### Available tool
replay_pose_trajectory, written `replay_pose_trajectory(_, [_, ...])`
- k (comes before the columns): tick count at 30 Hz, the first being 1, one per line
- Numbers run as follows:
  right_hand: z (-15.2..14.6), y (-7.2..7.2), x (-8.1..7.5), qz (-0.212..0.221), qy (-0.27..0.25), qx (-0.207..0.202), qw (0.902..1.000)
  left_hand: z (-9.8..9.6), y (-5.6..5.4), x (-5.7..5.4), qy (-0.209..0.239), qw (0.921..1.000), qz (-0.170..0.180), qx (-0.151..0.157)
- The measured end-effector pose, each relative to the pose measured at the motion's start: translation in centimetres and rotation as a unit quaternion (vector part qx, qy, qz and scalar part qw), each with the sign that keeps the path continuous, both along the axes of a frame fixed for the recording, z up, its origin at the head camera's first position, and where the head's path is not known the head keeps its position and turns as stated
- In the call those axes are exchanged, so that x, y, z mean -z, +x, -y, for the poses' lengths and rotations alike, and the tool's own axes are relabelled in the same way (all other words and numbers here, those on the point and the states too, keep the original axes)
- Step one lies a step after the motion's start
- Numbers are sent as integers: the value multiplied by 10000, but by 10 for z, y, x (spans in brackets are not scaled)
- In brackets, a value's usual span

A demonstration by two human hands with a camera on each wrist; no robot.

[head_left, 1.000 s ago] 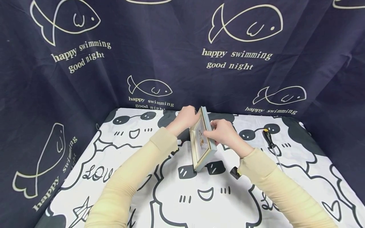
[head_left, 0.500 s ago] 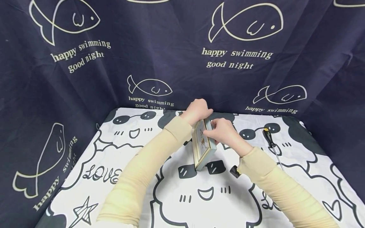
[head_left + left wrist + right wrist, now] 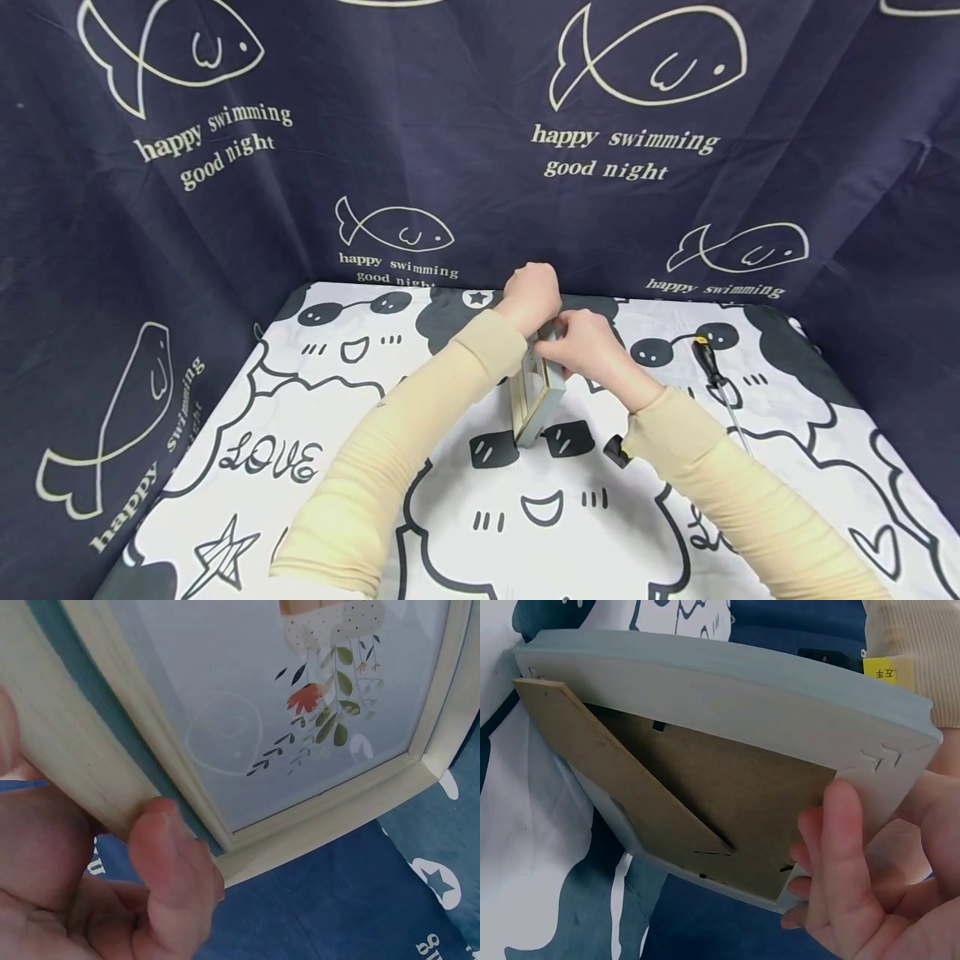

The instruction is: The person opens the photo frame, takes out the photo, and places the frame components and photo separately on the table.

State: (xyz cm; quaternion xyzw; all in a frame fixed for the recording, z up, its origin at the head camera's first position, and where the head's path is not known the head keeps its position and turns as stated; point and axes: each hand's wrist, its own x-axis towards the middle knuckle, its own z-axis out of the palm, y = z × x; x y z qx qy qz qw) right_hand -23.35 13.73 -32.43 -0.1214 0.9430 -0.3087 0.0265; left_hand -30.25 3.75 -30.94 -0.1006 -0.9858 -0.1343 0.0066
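A picture frame (image 3: 534, 408) with pale gold and grey-blue edges stands tilted on its edge mid-table in the head view. Its glazed front, showing a floral print (image 3: 322, 705), faces left. My left hand (image 3: 536, 293) is at the frame's far upper end, its fingers (image 3: 169, 859) curled at the side edge in the left wrist view. My right hand (image 3: 588, 342) grips the upper edge, thumb toward the front, fingers (image 3: 841, 840) against the back. The right wrist view shows the brown backing board (image 3: 742, 780) and the stand leg (image 3: 615, 765), angled out from it.
To the right lies a screwdriver (image 3: 708, 360) with a black and yellow handle. A small black device (image 3: 618, 451) with a yellow edge shows beside the right sleeve. Behind the patterned tablecloth (image 3: 540, 542) hangs a dark blue fish-print curtain (image 3: 480, 133).
My left hand has moved right and over the frame's far end, its sleeve now covering more of the front. My right hand keeps its hold in nearly the same place.
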Motion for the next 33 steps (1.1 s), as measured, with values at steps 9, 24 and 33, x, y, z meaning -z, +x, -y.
replay_pose_trajectory(9, [-2,0,0,73,-68,-26,9999,-1,1,1,117,9998,-121,-116])
replay_pose_trajectory(24, [-8,2,2,1068,-1528,294,9820,4,-5,0,185,9998,-60,-48])
replay_pose_trajectory(33, [-26,-5,26,1264,-3061,361,9429,9,-4,-9,352,9992,-22,-160])
